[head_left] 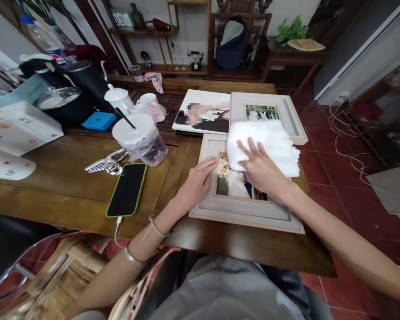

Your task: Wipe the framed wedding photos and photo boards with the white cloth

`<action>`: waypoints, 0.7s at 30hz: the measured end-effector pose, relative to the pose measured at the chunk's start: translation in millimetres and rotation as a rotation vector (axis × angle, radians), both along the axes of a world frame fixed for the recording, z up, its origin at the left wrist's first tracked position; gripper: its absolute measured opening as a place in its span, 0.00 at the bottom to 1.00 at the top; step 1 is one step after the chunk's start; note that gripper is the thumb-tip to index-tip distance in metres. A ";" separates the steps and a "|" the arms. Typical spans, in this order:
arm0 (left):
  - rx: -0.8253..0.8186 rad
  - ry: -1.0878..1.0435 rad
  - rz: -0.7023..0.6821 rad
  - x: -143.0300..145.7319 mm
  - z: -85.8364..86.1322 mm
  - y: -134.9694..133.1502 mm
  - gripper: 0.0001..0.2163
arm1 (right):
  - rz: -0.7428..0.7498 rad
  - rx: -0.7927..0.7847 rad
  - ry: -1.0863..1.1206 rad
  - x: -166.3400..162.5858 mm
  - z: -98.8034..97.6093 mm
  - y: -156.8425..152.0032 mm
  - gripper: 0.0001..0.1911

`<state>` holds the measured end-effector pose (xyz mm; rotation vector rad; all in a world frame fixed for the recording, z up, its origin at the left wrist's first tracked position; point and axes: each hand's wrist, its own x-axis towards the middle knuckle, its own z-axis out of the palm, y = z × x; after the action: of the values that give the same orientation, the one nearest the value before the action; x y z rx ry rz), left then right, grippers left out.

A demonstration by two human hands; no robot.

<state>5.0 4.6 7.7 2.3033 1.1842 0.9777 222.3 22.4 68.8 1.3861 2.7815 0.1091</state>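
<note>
A light-coloured picture frame (209,204) lies flat near the table's front edge, around a printed wedding photo (236,183). Fingers stretched, my left hand (198,182) rests open on the frame's left side, by the photo's edge. My right hand (262,166) presses with spread fingers on a folded white towel (270,138). The towel covers the upper right of this frame and laps onto a second picture frame (291,118) behind it. My right hand and the towel hide part of the photo. Left of the second frame lies a white-edged photo panel (203,95) atop something dark.
On the wooden table (173,178) to the left are a phone (126,190) on a cable, keys (108,163), a lidded drink cup (138,138) in plastic, a blue box (99,120) and a white teapot (118,98). Loose cables (345,151) trail over the floor at right.
</note>
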 end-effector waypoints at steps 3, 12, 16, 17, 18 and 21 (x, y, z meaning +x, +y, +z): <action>0.006 -0.006 0.012 0.7 -0.6 -0.3 0.19 | 0.099 -0.117 0.003 -3.8 5.8 -28.2 0.18; 0.020 0.003 0.012 1.1 1.0 -0.1 0.19 | 0.248 -0.456 0.163 6.8 43.8 -113.9 0.19; 0.004 0.018 0.006 0.9 2.3 -0.3 0.19 | 0.258 -0.500 0.258 18.0 52.6 -113.1 0.23; 0.000 0.015 0.005 0.7 2.3 -0.3 0.19 | 0.236 -0.510 0.265 21.3 52.4 -109.1 0.24; -0.003 0.011 0.004 0.6 2.2 -0.3 0.19 | 0.205 -0.506 0.270 24.4 51.0 -104.2 0.24; -0.007 -0.006 -0.001 0.0 1.4 -0.2 0.19 | 0.070 -0.408 0.262 30.7 40.5 -85.1 0.22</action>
<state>4.9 4.5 9.1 2.2943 1.1818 0.9777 253.0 -62.7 109.2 1.2740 2.8245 -0.6447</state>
